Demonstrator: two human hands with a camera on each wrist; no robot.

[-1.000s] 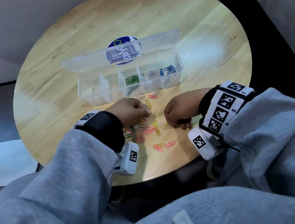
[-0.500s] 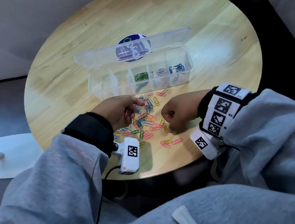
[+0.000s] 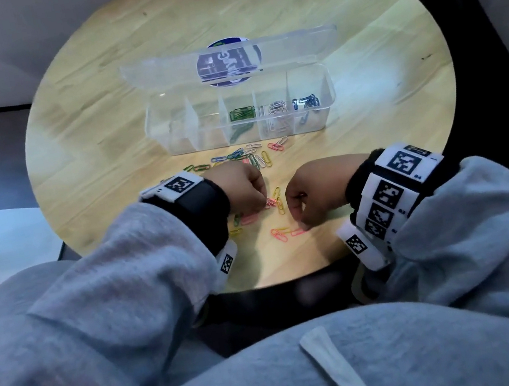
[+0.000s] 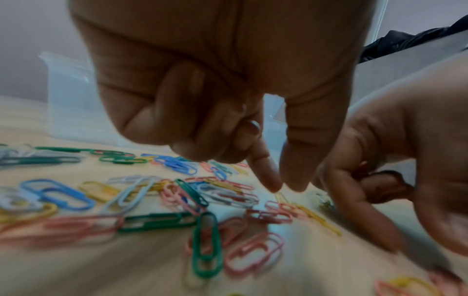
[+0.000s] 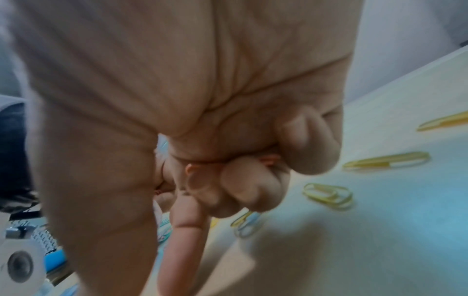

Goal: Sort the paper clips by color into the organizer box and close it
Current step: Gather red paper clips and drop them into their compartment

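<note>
The clear organizer box (image 3: 246,133) stands mid-table with its lid (image 3: 288,47) open at the back. Its three right compartments hold green (image 3: 241,114), white (image 3: 277,108) and blue (image 3: 306,102) clips. Loose mixed paper clips (image 3: 250,156) lie in front of it. My left hand (image 3: 261,203) hovers knuckles-up over the pile. In the left wrist view its fingers are curled and thumb and forefinger (image 4: 286,186) point down just above pink and yellow clips, with nothing visible between them. My right hand (image 3: 300,218) is curled round pink clips (image 5: 190,168), with a fingertip down by two pink clips (image 3: 282,233).
The round wooden table (image 3: 124,79) ends just below my wrists. A round printed sticker (image 3: 228,61) shows through the lid. A white base with a pole (image 3: 7,243) stands on the floor at the left. Yellow clips (image 5: 385,161) lie right of my right hand.
My left hand, lifted and half turned up half a second ago, has come back down onto the pile near the right hand. The right hand has barely moved.
</note>
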